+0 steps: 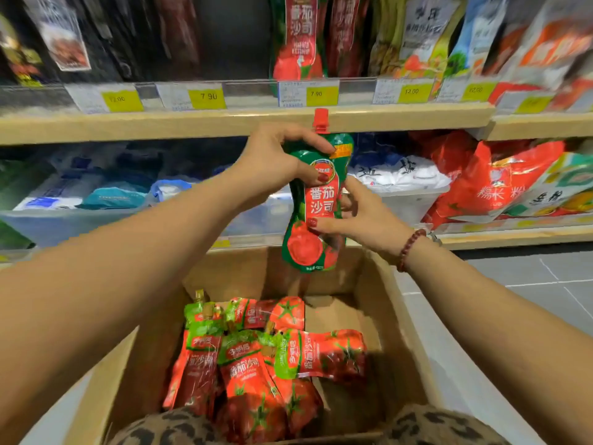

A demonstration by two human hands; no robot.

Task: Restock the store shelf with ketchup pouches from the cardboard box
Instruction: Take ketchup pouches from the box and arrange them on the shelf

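A green-and-red ketchup pouch (316, 200) with a red cap is held upright above the open cardboard box (414, 319). My left hand (276, 159) grips its upper part, fingers over the top and thumb on the front. My right hand (359, 213) pinches its lower middle from the right side. Several more ketchup pouches (256, 364) lie flat in the bottom of the box. On the upper shelf (224, 123), one matching ketchup pouch (300, 40) stands behind a 7.90 price tag, with a dark gap to its left.
Other sauce packs (426, 36) line the upper shelf to the right, dark packs (64, 36) to the left. The lower shelf holds clear bins with white and blue bags (398, 175) and red flour bags (500, 184). Grey tiled floor (529, 281) lies right of the box.
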